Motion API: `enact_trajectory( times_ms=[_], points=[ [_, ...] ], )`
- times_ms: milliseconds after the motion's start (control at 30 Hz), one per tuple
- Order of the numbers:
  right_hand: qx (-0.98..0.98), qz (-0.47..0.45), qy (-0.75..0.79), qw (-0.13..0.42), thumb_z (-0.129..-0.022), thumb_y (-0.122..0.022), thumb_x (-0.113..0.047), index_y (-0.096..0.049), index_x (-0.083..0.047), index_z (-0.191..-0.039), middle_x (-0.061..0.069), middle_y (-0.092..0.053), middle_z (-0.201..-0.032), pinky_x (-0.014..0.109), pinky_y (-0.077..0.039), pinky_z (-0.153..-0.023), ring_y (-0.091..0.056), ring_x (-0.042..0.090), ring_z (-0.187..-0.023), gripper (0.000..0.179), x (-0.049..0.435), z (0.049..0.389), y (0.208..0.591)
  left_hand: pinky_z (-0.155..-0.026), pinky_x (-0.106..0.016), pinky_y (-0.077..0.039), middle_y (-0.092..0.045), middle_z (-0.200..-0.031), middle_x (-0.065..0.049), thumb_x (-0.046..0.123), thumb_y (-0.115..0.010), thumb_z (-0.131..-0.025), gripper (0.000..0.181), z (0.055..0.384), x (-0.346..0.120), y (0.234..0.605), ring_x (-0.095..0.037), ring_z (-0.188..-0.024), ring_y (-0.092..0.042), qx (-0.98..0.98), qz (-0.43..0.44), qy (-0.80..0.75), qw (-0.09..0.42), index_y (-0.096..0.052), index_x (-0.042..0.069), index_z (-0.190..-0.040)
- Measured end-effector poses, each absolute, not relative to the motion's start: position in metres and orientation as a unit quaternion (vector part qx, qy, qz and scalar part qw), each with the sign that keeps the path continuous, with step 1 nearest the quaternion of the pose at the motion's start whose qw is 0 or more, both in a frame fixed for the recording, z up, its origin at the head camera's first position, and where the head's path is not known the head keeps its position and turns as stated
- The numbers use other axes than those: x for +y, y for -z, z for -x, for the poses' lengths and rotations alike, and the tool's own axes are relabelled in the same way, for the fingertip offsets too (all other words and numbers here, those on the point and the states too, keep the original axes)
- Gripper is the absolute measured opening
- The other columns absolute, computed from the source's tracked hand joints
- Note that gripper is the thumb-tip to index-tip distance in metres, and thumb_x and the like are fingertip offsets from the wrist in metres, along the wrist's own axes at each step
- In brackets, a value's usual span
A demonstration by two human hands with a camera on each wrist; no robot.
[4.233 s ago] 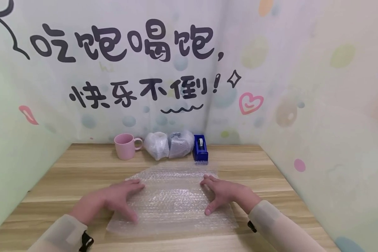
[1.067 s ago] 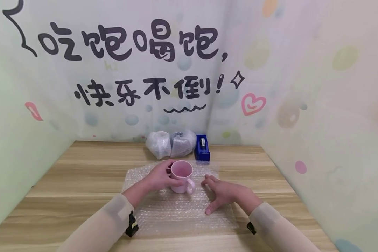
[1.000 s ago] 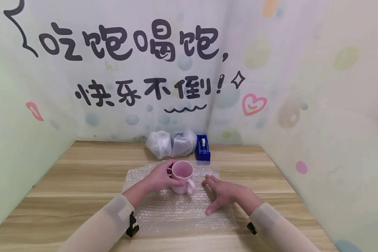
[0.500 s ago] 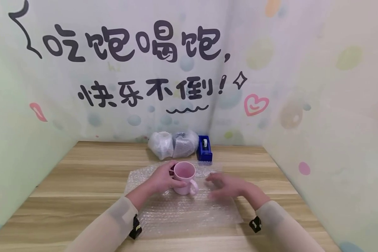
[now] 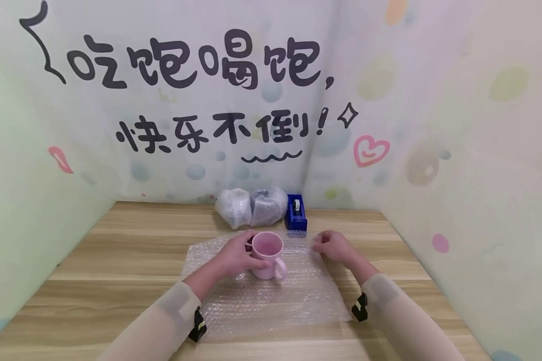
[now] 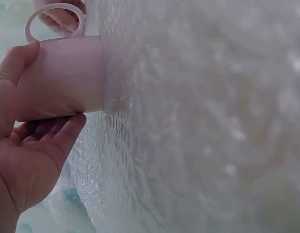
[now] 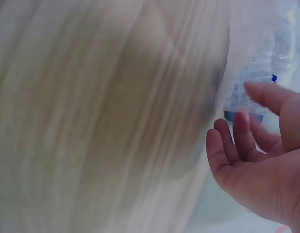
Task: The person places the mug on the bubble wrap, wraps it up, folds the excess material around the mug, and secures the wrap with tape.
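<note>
My left hand (image 5: 236,256) grips the pink mug (image 5: 267,255) from its left side, thumb in front and fingers behind. The mug stands upright on the bubble wrap sheet (image 5: 271,306), its handle turned toward the right front. In the left wrist view, the thumb lies on the mug's (image 6: 62,77) wall near the handle, with the fingers on the opposite side. My right hand (image 5: 336,246) is at the far right corner of the sheet. Its fingers are loosely bent, and the right wrist view shows a gap between thumb and fingertips, with bubble wrap (image 7: 249,90) close behind.
Two bubble-wrapped bundles, a whitish one (image 5: 235,208) and a greyish one (image 5: 268,206), stand at the back by the wall. A blue tape dispenser (image 5: 296,213) stands to their right, just behind the sheet. Wooden tabletop (image 5: 117,260) extends around the sheet.
My left hand has brought the pink mug from the back left onto the bubble wrap. My right hand has left the sheet's right side and moved back to its far right corner.
</note>
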State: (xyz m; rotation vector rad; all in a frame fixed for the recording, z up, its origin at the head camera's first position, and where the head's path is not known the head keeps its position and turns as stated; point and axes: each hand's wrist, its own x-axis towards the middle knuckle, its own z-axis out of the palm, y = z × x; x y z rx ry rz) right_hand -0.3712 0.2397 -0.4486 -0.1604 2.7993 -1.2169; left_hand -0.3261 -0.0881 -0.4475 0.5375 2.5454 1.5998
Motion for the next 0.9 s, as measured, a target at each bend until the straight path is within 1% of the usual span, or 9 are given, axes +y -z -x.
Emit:
enact_trajectory(
  times_ms=[67,133,233,300,400,600,767,833,900],
  points=[
    [0.904,0.067,0.422,0.031,-0.100,-0.075,-0.014,-0.072,0.003,-0.110,0.011,-0.073,-0.101,0.031,-0.056,-0.074,-0.063,0.018,-0.088,0.020,0.237,0.369,0.443,-0.106,-0.048,-0.061,-0.075,-0.130,-0.017,0.012,-0.099,-0.078,0.072,0.326,-0.088,0.447,-0.034,-0.124,-0.072,0.833,-0.174,-0.524,0.045,-0.063,0.001,-0.140],
    [0.888,0.081,0.451,0.033,-0.103,-0.071,-0.012,-0.070,0.002,-0.105,0.011,-0.075,-0.099,0.029,-0.058,-0.071,-0.064,0.015,-0.083,0.014,0.233,0.366,0.435,-0.106,-0.048,-0.061,-0.075,-0.131,-0.018,0.011,-0.099,-0.078,0.073,0.326,-0.088,0.446,-0.036,-0.125,-0.072,0.832,-0.175,-0.524,0.048,-0.063,0.001,-0.141],
    [0.869,0.102,0.483,0.044,-0.107,-0.066,-0.010,-0.067,0.006,-0.114,0.023,-0.078,-0.109,0.031,-0.064,-0.072,-0.072,0.015,-0.083,0.018,0.223,0.361,0.419,-0.107,-0.048,-0.061,-0.073,-0.133,-0.020,0.011,-0.098,-0.079,0.075,0.327,-0.088,0.445,-0.038,-0.128,-0.071,0.830,-0.175,-0.528,0.051,-0.062,-0.001,-0.143],
    [0.863,0.115,0.490,0.047,-0.108,-0.065,-0.011,-0.067,0.006,-0.118,0.028,-0.078,-0.114,0.030,-0.065,-0.072,-0.076,0.016,-0.082,0.020,0.214,0.357,0.410,-0.108,-0.048,-0.061,-0.073,-0.134,-0.020,0.011,-0.098,-0.079,0.075,0.327,-0.089,0.445,-0.039,-0.129,-0.071,0.828,-0.172,-0.531,0.053,-0.062,-0.001,-0.143],
    [0.865,0.133,0.482,0.044,-0.108,-0.066,-0.012,-0.068,0.006,-0.120,0.029,-0.078,-0.114,0.029,-0.065,-0.071,-0.077,0.016,-0.082,0.022,0.197,0.349,0.395,-0.107,-0.048,-0.061,-0.073,-0.134,-0.020,0.010,-0.098,-0.079,0.075,0.327,-0.089,0.445,-0.039,-0.128,-0.071,0.828,-0.174,-0.531,0.051,-0.061,-0.002,-0.143],
    [0.882,0.202,0.424,0.040,-0.105,-0.073,-0.015,-0.075,-0.002,-0.115,0.018,-0.081,-0.104,0.028,-0.061,-0.067,-0.074,0.021,-0.081,0.017,0.168,0.338,0.382,-0.107,-0.048,-0.061,-0.073,-0.134,-0.019,0.012,-0.098,-0.080,0.076,0.326,-0.089,0.445,-0.037,-0.128,-0.071,0.832,-0.174,-0.524,0.053,-0.061,-0.001,-0.145],
    [0.899,0.273,0.342,0.026,-0.104,-0.076,-0.023,-0.082,-0.010,-0.116,0.004,-0.080,-0.102,0.025,-0.057,-0.073,-0.067,0.013,-0.085,0.019,0.157,0.335,0.383,-0.107,-0.047,-0.061,-0.073,-0.135,-0.016,0.013,-0.097,-0.081,0.075,0.326,-0.090,0.444,-0.034,-0.129,-0.070,0.832,-0.174,-0.523,0.058,-0.060,0.001,-0.146],
    [0.904,0.285,0.316,0.031,-0.105,-0.075,-0.027,-0.084,-0.012,-0.117,0.000,-0.076,-0.103,0.024,-0.055,-0.076,-0.063,0.009,-0.088,0.021,0.155,0.333,0.385,-0.107,-0.047,-0.061,-0.073,-0.135,-0.016,0.013,-0.097,-0.082,0.075,0.326,-0.090,0.444,-0.034,-0.129,-0.070,0.832,-0.176,-0.522,0.059,-0.060,0.001,-0.146],
    [0.909,0.298,0.290,0.030,-0.107,-0.072,-0.029,-0.086,-0.013,-0.115,0.000,-0.070,-0.100,0.025,-0.052,-0.076,-0.057,0.010,-0.089,0.023,0.155,0.331,0.388,-0.107,-0.047,-0.062,-0.072,-0.136,-0.016,0.013,-0.097,-0.082,0.074,0.326,-0.089,0.445,-0.034,-0.129,-0.070,0.833,-0.178,-0.521,0.060,-0.060,0.001,-0.145]
  ],
)
